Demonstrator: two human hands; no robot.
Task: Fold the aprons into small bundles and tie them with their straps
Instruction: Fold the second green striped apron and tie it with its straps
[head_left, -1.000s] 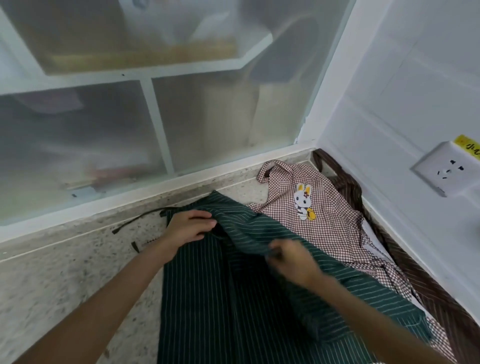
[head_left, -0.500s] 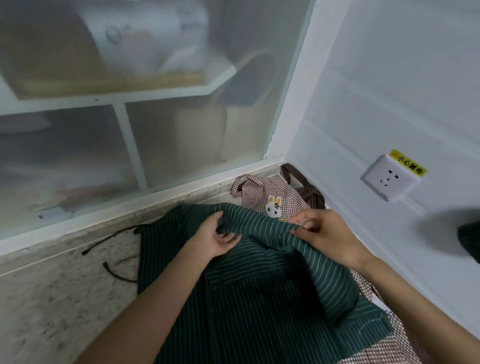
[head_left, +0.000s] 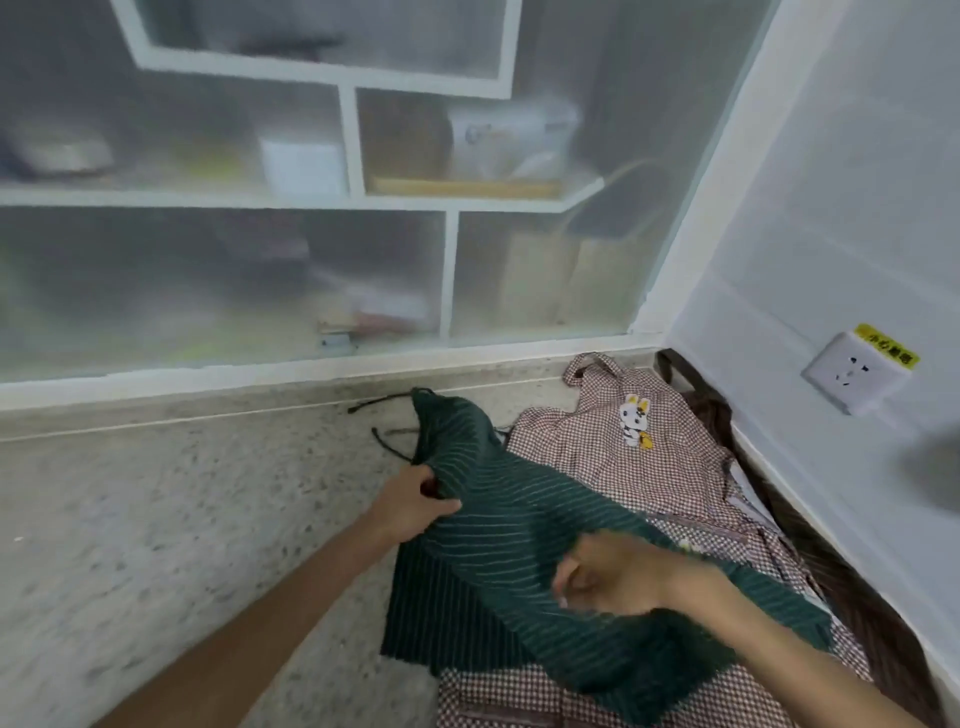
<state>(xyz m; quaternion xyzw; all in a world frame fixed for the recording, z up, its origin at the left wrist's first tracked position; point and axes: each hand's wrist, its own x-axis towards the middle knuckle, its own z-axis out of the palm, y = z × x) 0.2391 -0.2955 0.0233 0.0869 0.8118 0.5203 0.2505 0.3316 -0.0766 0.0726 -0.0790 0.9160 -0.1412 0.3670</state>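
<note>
Green apron (head_left: 519, 525), thin striped cloth, lies on the counter (head_left: 208, 519), partly folded over itself and overlapping the check apron (head_left: 613, 447) spread toward the corner. Judged light, limp, no stiffness: it will sag and slide out of any fold not pinned down, so a fold needs one hand anchoring while the other carries the edge across. Not fragile, not slippery on the speckled stone as far as can be judged. Best holds: along a hem or at a corner, pinching through both layers; the straps (head_left: 384, 410) are thin cords lying loose on the counter beyond the upper end of the cloth, near the window ledge, and should be kept free for tying rather than buried in the fold. Left hand (head_left: 415, 501) sits at the left edge of the green apron, fingers curled round the folded edge, gripping it just below the narrow upper end. Right hand (head_left: 608, 577) is over the middle of the cloth, nearer the camera; fingers appear curled and bunched at the fabric, but motion blur hides whether it actually pinches anything, so cannot tell. Cloth spans between the two hands, its far right part draped over the check apron. A brown apron (head_left: 831, 561) lies along the wall, untouched.
</note>
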